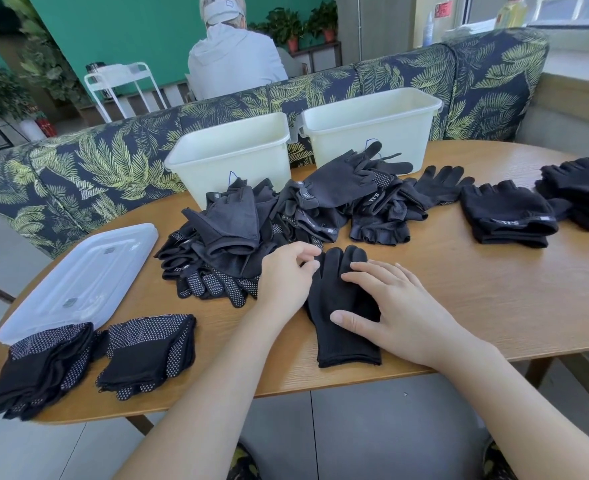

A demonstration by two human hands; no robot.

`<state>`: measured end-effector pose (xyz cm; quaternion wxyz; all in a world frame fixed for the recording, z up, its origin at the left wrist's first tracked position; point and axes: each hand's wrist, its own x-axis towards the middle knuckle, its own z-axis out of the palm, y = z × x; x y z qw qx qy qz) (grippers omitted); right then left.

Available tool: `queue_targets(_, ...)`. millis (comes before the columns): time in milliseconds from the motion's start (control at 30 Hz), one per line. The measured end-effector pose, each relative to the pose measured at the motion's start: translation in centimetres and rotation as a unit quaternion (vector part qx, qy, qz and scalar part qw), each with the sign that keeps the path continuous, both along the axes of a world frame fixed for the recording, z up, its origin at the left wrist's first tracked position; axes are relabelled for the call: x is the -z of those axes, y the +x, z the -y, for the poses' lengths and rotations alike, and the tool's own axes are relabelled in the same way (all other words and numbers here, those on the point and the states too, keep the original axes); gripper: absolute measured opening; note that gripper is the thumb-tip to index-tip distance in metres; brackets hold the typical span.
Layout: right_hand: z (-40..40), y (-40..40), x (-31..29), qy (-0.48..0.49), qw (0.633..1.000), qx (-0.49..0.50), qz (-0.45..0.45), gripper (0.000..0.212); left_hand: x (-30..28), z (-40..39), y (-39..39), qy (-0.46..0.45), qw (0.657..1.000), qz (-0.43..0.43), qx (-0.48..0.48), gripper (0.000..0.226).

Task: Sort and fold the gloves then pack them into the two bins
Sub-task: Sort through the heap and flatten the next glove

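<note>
Left hand [288,275]: fingers curled, pinching the glove's fingertips
Right hand [397,306]: fingers straight, pressing flat on the glove
Glove [341,337]: plain black knit, lying flat on the table [459,306], cuff toward the person
Pile [286,216]: just behind the glove; tags read "5.11"
Bins [230,157]: two, white, behind the pile

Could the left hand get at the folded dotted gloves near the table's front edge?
Probably yes. The folded dotted gloves lie uncovered on the table, on the left hand's own side, with only bare wood between them.
</note>
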<state>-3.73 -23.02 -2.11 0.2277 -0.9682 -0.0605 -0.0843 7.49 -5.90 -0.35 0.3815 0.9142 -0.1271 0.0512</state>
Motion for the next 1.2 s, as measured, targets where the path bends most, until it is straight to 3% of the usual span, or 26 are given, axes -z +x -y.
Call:
queue_targets(300,0.1,-0.2,-0.2,0.043,0.999,0.005,0.018,0.084,-1.0,-0.1,0.5,0.000,0.999,-0.038,0.018,0.026)
queue_targets(500,0.1,-0.5,-0.7,0.053,0.998,0.001,0.027,0.079,-2.1,-1.0,0.2,-0.018,1.000,-0.019,0.002,0.028)
queue_targets(933,-0.1,-0.4,-0.5,0.028,0.999,-0.003,0.016,0.080,-1.7,-0.7,1.8,0.073,0.997,-0.021,0.009,0.027)
queue_targets(1200,0.0,-0.1,0.0,0.012,1.000,-0.003,0.012,0.088,-1.8,0.1,2.0,0.020,0.997,0.021,0.075,0.023)
